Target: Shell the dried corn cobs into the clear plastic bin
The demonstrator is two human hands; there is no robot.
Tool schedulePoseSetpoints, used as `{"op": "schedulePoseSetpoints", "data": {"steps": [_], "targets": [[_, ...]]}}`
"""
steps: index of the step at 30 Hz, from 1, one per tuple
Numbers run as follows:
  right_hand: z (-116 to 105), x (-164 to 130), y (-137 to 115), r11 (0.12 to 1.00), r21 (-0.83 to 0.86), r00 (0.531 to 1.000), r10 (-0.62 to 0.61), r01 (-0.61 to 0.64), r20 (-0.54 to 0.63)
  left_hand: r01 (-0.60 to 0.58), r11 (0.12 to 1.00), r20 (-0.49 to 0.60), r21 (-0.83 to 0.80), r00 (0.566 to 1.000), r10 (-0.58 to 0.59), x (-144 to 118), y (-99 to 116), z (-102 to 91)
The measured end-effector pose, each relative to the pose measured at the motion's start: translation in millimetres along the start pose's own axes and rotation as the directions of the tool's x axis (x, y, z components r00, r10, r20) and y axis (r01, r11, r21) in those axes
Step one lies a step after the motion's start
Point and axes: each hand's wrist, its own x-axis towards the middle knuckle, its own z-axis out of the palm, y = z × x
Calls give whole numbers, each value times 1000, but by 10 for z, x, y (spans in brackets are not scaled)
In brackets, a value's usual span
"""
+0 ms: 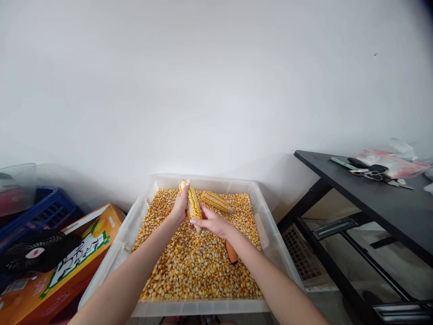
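Both hands (198,214) grip corn cob (193,204) over kernel-filled plastic tub (135,225).

Plain white wall (216,81), black table (382,194) at right, even daylight

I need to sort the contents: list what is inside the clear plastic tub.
The clear plastic tub holds loose yellow corn kernels, a second cob and an orange-brown piece partly hidden by the right forearm. Its bottom is covered.

Lettering on the orange box (61,266) is unreadable.
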Motion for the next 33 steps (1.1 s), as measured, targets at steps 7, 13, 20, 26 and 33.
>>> {"op": "schedulePoseSetpoints", "data": {"steps": [7, 13, 20, 26, 33], "targets": [[-3, 1, -19, 992, 110, 997, 55, -62, 62, 74, 997, 33, -14, 997, -74, -7, 17, -9], [68, 7, -15, 1000, 8, 995, -9, 10, -103, 14, 1000, 17, -26, 1000, -14, -17, 8, 15], [21, -30, -84, 988, 135, 996, 63, -70, 56, 126, 992, 67, 7, 990, -126, -31, 46, 8], [94, 13, 7, 1000, -12, 992, -19, 17, -125, -29, 999, 48, 27, 998, 28, -54, 14, 58], [72, 3, -59, 998, 64, 994, 27, -20, -103, 0, 995, 107, 104, 994, -11, -82, 24, 68]]}}
